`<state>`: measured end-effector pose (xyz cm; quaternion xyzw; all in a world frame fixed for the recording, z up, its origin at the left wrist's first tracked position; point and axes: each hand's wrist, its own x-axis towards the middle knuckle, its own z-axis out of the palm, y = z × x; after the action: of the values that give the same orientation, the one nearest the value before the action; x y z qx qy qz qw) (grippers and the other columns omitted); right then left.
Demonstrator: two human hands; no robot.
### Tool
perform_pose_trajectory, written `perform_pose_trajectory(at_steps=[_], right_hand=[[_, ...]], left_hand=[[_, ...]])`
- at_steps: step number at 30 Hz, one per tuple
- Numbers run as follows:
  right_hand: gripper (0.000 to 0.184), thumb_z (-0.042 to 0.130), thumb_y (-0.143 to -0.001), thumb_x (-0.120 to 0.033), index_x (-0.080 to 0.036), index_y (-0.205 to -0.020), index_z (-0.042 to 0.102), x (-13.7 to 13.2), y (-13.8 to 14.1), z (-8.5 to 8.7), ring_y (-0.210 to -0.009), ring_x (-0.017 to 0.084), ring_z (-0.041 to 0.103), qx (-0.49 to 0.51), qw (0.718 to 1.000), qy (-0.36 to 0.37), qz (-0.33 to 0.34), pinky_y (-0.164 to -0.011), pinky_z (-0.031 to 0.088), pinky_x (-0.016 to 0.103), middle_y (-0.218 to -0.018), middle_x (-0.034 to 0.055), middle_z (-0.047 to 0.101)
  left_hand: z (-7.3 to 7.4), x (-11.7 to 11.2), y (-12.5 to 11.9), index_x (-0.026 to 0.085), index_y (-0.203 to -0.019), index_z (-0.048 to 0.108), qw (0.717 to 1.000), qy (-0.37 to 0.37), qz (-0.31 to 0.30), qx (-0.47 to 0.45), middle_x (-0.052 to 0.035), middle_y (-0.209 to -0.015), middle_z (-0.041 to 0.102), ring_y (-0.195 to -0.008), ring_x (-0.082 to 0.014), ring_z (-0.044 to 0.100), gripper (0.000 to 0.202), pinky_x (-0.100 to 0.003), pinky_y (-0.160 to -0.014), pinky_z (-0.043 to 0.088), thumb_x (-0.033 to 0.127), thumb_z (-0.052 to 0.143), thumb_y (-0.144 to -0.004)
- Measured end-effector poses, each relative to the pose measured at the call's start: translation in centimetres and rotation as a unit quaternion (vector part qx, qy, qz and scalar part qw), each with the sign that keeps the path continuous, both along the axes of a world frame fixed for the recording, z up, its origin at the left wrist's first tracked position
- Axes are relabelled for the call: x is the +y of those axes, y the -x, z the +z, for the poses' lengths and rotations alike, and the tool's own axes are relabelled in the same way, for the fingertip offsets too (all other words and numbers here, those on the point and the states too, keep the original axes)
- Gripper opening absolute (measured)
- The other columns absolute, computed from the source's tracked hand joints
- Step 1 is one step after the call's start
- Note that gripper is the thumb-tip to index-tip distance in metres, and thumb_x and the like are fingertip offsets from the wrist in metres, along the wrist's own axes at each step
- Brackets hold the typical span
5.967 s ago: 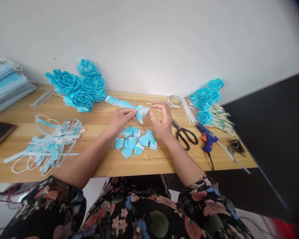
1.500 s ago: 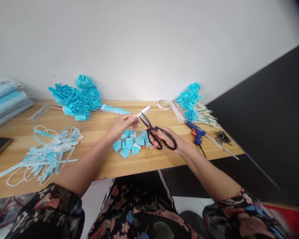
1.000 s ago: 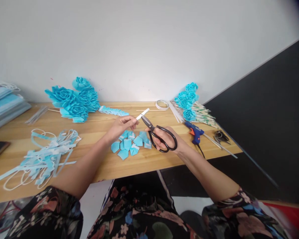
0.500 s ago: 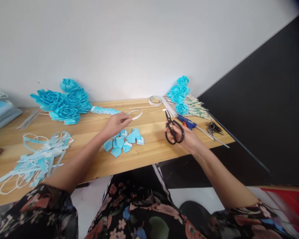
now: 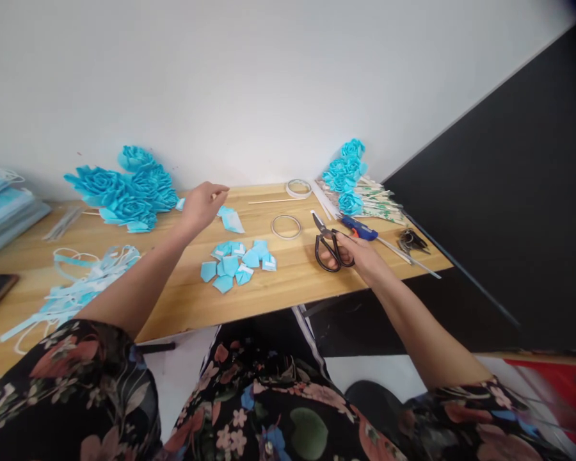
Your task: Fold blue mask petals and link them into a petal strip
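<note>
My right hand (image 5: 352, 251) grips black-handled scissors (image 5: 327, 242) above the table's right half. A small white piece clings by the tips of the blades. My left hand (image 5: 202, 206), its fingers loosely bent and apart with nothing seen in them, hovers over a row of overlapping blue pieces (image 5: 231, 220), hiding much of the row. A narrow roll of tape (image 5: 286, 227) lies flat between the two hands. In front of the left hand is a cluster of cut blue pieces (image 5: 228, 264), some bearing white tape strips.
Blue fabric roses (image 5: 129, 192) are piled at back left, more roses (image 5: 344, 173) with sticks at back right. A blue glue gun (image 5: 360, 227) lies beyond the scissors. Another tape roll (image 5: 298, 188) and cut straps (image 5: 89, 278) rest on the wooden table (image 5: 182, 307); stacked masks (image 5: 9, 214) stand far left.
My left hand has let go of the narrow tape roll, now on the table, and moved left and back over the row of blue pieces. The right hand still holds the scissors.
</note>
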<state>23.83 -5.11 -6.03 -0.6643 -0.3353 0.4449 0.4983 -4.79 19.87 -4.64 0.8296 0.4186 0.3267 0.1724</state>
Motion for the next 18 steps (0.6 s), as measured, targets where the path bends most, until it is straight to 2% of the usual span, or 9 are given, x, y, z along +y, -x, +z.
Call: perform_pose_trajectory(at_steps=[2, 3, 6, 7, 8, 10, 12, 14, 18], right_hand=[[0.049, 0.058, -0.086, -0.049, -0.013, -0.12, 0.065, 0.4, -0.3, -0.3, -0.059, 0.022, 0.067, -0.156, 0.987, 0.038, -0.002, -0.064, 0.055, 0.037, -0.074, 0.0091, 0.073], [0.049, 0.057, -0.088, -0.044, -0.013, -0.124, 0.064, 0.6, -0.4, -0.4, -0.066, 0.025, 0.069, -0.259, 0.964, 0.054, -0.008, -0.069, 0.055, 0.04, -0.078, 0.0102, 0.074], [0.045, 0.053, -0.09, -0.033, -0.015, -0.13, 0.063, 1.4, -0.4, 0.3, -0.095, 0.032, 0.07, -0.531, 0.845, 0.058, -0.023, -0.085, 0.052, 0.046, -0.098, 0.0151, 0.075], [0.042, 0.051, -0.091, -0.032, -0.016, -0.128, 0.065, 1.8, -0.1, 0.6, -0.101, 0.033, 0.068, -0.575, 0.817, 0.041, -0.018, -0.088, 0.051, 0.046, -0.105, 0.0158, 0.074], [0.04, 0.05, -0.092, -0.032, -0.016, -0.124, 0.067, 2.3, 0.4, 1.0, -0.105, 0.033, 0.067, -0.595, 0.804, 0.017, -0.007, -0.089, 0.051, 0.045, -0.111, 0.0156, 0.073], [0.035, 0.05, -0.093, -0.032, -0.017, -0.117, 0.071, 3.8, 1.9, 1.5, -0.103, 0.029, 0.068, -0.585, 0.81, -0.031, 0.036, -0.089, 0.051, 0.04, -0.113, 0.0133, 0.073], [0.033, 0.05, -0.093, -0.029, -0.02, -0.117, 0.07, 6.1, 4.1, 1.6, -0.103, 0.025, 0.068, -0.561, 0.819, -0.076, 0.096, -0.09, 0.051, 0.036, -0.113, 0.0094, 0.074], [0.03, 0.051, -0.093, -0.028, -0.021, -0.114, 0.071, 9.0, 6.4, 1.3, -0.103, 0.024, 0.067, -0.551, 0.816, -0.108, 0.136, -0.09, 0.051, 0.036, -0.111, 0.0078, 0.074], [0.032, 0.054, -0.091, -0.024, -0.019, -0.119, 0.068, 14.9, 10.0, -0.1, -0.114, 0.024, 0.064, -0.525, 0.814, -0.137, 0.209, -0.098, 0.047, 0.036, -0.121, 0.0083, 0.072]], left_hand=[[-0.7, 0.2, 1.9, 0.015, -0.095, 0.075, 0.999, 0.032, 0.033, 0.023, -0.0089, -0.094, 0.072, -0.083, -0.0221, 0.06, 0.033, -0.03, -0.075, 0.04, 0.034, 0.049, -0.087], [-1.2, 0.2, 2.6, 0.015, -0.09, 0.075, 0.998, 0.042, 0.039, 0.036, -0.008, -0.089, 0.072, -0.081, -0.0217, 0.06, 0.033, -0.029, -0.071, 0.038, 0.035, 0.048, -0.087], [-2.6, -0.3, 4.0, 0.016, -0.074, 0.07, 0.995, 0.072, 0.051, 0.051, -0.0044, -0.072, 0.066, -0.07, -0.0191, 0.055, 0.034, -0.029, -0.063, 0.032, 0.038, 0.047, -0.086], [-3.0, -0.4, 4.3, 0.016, -0.07, 0.068, 0.994, 0.085, 0.056, 0.045, -0.0035, -0.068, 0.064, -0.067, -0.0184, 0.054, 0.034, -0.029, -0.061, 0.03, 0.038, 0.047, -0.085], [-3.3, -0.5, 4.4, 0.017, -0.068, 0.066, 0.993, 0.098, 0.063, 0.035, -0.0029, -0.066, 0.063, -0.065, -0.0179, 0.053, 0.033, -0.029, -0.06, 0.029, 0.038, 0.047, -0.084], [-3.6, -0.7, 4.2, 0.017, -0.065, 0.065, 0.991, 0.118, 0.069, 0.009, -0.0026, -0.065, 0.062, -0.064, -0.0174, 0.052, 0.031, -0.029, -0.059, 0.029, 0.037, 0.047, -0.082], [-3.7, -0.9, 3.8, 0.017, -0.066, 0.065, 0.988, 0.138, 0.071, -0.017, -0.0027, -0.066, 0.063, -0.064, -0.0171, 0.052, 0.03, -0.028, -0.059, 0.031, 0.035, 0.048, -0.081], [-3.8, -1.3, 3.5, 0.016, -0.072, 0.068, 0.984, 0.154, 0.071, -0.046, -0.0026, -0.069, 0.065, -0.065, -0.017, 0.054, 0.03, -0.027, -0.061, 0.034, 0.035, 0.047, -0.081], [-4.6, -1.7, 3.8, 0.016, -0.086, 0.073, 0.979, 0.169, 0.072, -0.088, -0.003, -0.077, 0.069, -0.069, -0.0172, 0.058, 0.034, -0.026, -0.065, 0.039, 0.038, 0.047, -0.083]])
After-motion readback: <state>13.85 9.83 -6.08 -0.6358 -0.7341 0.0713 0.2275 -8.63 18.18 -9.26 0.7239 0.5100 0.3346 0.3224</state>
